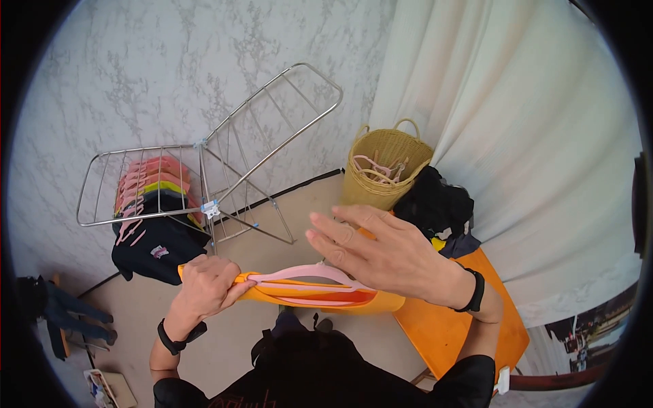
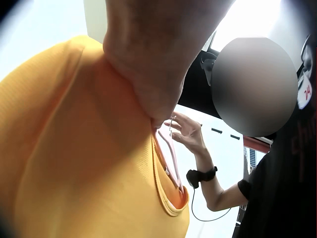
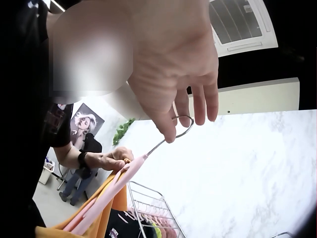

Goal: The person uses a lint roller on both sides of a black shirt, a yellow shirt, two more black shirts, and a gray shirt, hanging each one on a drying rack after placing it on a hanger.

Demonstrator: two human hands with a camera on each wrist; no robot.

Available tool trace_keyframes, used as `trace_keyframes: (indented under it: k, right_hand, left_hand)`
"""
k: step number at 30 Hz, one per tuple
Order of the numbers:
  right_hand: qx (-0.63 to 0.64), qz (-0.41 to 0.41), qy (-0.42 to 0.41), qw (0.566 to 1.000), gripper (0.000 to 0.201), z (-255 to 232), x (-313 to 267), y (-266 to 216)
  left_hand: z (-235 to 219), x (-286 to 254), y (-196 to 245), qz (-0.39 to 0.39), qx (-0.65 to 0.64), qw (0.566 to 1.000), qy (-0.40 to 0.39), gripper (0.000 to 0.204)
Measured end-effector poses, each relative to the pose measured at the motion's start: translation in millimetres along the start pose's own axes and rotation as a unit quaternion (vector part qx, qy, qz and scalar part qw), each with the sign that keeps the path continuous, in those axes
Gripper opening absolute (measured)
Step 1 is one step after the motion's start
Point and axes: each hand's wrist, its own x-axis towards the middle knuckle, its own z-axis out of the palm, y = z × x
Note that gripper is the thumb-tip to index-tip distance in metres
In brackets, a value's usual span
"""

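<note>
An orange shirt (image 2: 94,148) hangs in front of the person, with a pink hanger (image 1: 313,270) running inside its neckline. The left hand (image 1: 207,282) grips the shirt together with one end of the hanger at the shoulder. Over the hanger's other side is the right hand (image 1: 391,255), fingers extended and spread. The right wrist view shows the metal hook (image 3: 187,130) passing between the thumb and the fingers, with the thumb right at the wire. The shirt's lower part is mostly hidden from the head view.
A metal drying rack (image 1: 211,208) stands ahead to the left, with a black shirt (image 1: 153,238) and several garments on pink hangers. A wicker basket (image 1: 354,190) holds more hangers. Dark clothes (image 1: 435,204) lie by the orange table (image 1: 496,326) at right. Another person (image 1: 75,313) is far left.
</note>
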Motion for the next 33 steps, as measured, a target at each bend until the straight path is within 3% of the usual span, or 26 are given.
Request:
trace_keyframes:
  k: [2,3,5,9,10,11,12,14,15,17,18,19,21,22,25,31,33]
  right_hand:
    - [0.072,-0.004,-0.104,0.992,0.039,0.6,-2.8,0.8]
    - [0.079,-0.007,-0.106,0.991,0.039,0.9,1.2,2.7]
    - [0.178,0.001,-0.225,0.958,0.037,-0.2,13.2,8.8]
    - [0.252,0.031,-0.264,0.930,0.031,22.8,32.4,23.4]
    - [0.390,0.162,-0.316,0.850,0.030,26.7,42.0,26.7]
    - [0.510,0.287,-0.354,0.730,0.029,30.8,49.2,28.3]
    - [0.510,0.286,-0.357,0.728,0.029,36.7,53.0,28.3]
    - [0.609,0.374,-0.393,0.579,0.027,53.3,59.1,29.2]
    - [0.608,0.372,-0.396,0.579,0.027,62.7,60.3,26.5]
    - [0.584,0.234,-0.294,0.720,0.032,78.7,59.8,10.5]
    - [0.600,0.255,-0.235,0.721,0.031,82.2,62.8,-0.8]
    - [0.602,0.253,-0.238,0.720,0.031,89.4,73.9,-6.0]
    - [0.558,0.202,-0.270,0.758,0.032,106.5,100.1,-18.1]
    - [0.538,0.220,-0.251,0.774,0.034,115.8,116.4,-30.2]
    - [0.535,0.235,-0.311,0.749,0.035,155.1,174.6,-60.3]
    - [0.574,0.249,-0.326,0.709,0.027,271.9,280.6,-132.3]
    - [0.605,0.361,-0.198,0.682,0.029,305.1,298.0,-151.4]
  left_hand:
    - [-0.3,-5.9,0.1,0.000,0.012,1.000,-0.019,0.034]
    - [0.6,-9.5,0.2,-0.001,0.020,0.999,-0.031,0.035]
    - [2.4,-15.5,-0.6,-0.005,0.025,0.999,-0.048,0.036]
    - [-0.5,-22.9,-5.8,-0.019,0.042,0.997,-0.058,0.037]
    - [-2.0,-25.6,-7.3,-0.016,0.049,0.997,-0.054,0.037]
    - [-2.3,-28.7,-10.3,-0.019,0.046,0.997,-0.057,0.037]
    - [-2.7,-32.5,-13.7,-0.021,0.067,0.996,-0.058,0.037]
    - [-3.3,-41.6,-23.6,-0.028,0.087,0.994,-0.055,0.036]
    - [-3.1,-47.8,-31.1,-0.039,0.086,0.994,-0.051,0.036]
    - [-3.5,-65.0,-48.7,-0.055,0.085,0.994,-0.048,0.036]
    - [-3.3,-75.4,-59.5,-0.076,0.068,0.994,-0.048,0.036]
    - [-3.4,-86.0,-70.6,-0.096,0.050,0.993,-0.049,0.035]
    - [-3.5,-108.2,-90.2,-0.111,0.036,0.992,-0.044,0.035]
    - [-4.8,-121.0,-102.8,-0.124,0.028,0.991,-0.037,0.035]
    - [-5.2,-170.7,-147.2,-0.172,-0.001,0.984,-0.036,0.035]
    - [-4.5,-290.6,-254.2,-0.255,-0.046,0.964,-0.068,0.034]
    - [-2.7,-330.1,-286.0,-0.285,-0.049,0.956,-0.054,0.033]
